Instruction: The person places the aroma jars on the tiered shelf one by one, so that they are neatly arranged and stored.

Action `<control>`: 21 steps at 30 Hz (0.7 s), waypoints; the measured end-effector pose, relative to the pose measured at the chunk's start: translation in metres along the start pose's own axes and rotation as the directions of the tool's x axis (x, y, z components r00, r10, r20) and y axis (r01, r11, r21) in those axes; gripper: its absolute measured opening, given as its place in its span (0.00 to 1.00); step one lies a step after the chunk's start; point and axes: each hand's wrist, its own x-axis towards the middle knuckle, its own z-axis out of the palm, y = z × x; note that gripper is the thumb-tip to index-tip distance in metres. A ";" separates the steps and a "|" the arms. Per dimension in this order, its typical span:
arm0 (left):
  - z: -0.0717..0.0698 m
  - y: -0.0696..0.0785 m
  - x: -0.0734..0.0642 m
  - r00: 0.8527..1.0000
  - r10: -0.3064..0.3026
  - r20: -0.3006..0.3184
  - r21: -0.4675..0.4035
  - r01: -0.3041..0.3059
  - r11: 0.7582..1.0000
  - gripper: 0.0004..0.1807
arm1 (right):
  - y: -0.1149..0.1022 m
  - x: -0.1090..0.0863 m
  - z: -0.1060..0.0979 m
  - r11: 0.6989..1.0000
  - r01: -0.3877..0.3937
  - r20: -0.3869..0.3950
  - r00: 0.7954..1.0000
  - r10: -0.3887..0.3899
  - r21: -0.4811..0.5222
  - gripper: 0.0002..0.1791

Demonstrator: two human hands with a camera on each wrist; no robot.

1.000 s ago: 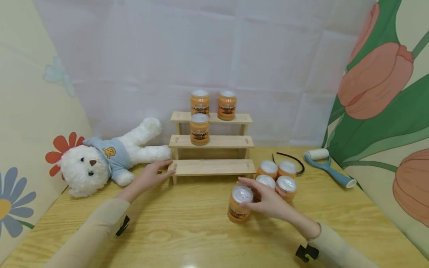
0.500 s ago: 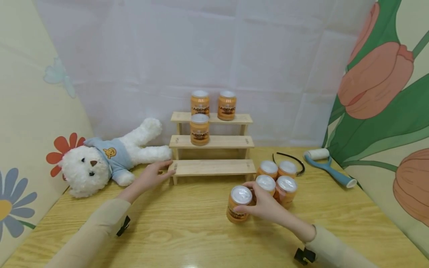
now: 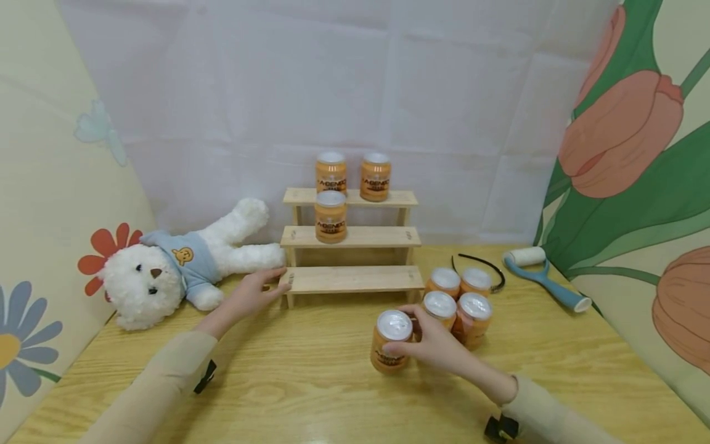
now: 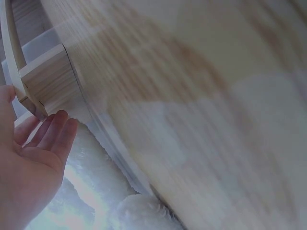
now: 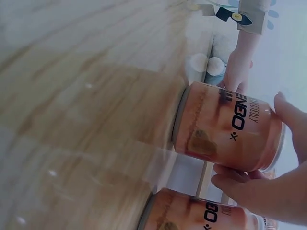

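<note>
My right hand (image 3: 440,345) holds an orange can (image 3: 390,354) with a silver lid, thumb on the near side and fingers round the far side. In the right wrist view the can (image 5: 225,127) stands upright, its base right at the tabletop. My left hand (image 3: 252,296) grips the left end of the lowest board of a three-step wooden stand (image 3: 355,279), thumb at the front edge. The left wrist view shows that board's end (image 4: 29,100) between thumb and fingers. Two cans (image 3: 375,179) stand on the top step, and one can (image 3: 331,219) on the middle step.
Several more orange cans (image 3: 473,320) cluster right of the stand, close beside my right hand. Behind them lie a black headband (image 3: 488,264) and a blue-handled lint roller (image 3: 546,283). A white plush bear (image 3: 141,277) lies left of the stand. A white cloth (image 3: 460,123) hangs behind.
My right hand has moved slightly left with the can, drawing it away from the cluster of cans. The left hand stays at the stand's end.
</note>
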 end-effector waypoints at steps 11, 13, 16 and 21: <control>-0.001 0.002 -0.001 1.000 0.006 -0.011 -0.003 -0.006 1.000 0.34 | -0.004 0.000 0.004 0.998 -0.034 -0.055 0.998 0.037 0.048 0.35; 0.000 0.002 -0.001 1.000 0.016 -0.013 -0.003 -0.016 1.000 0.34 | -0.007 -0.001 0.002 0.998 -0.040 -0.051 0.998 0.042 0.041 0.35; 0.001 0.002 0.000 1.000 0.023 -0.018 -0.007 -0.023 1.000 0.33 | -0.010 -0.004 -0.003 0.999 -0.035 -0.041 0.998 0.037 0.029 0.34; 0.001 0.001 -0.001 0.999 0.018 -0.031 -0.007 -0.018 1.000 0.33 | -0.016 -0.004 -0.015 1.000 -0.011 -0.070 0.998 0.010 -0.019 0.33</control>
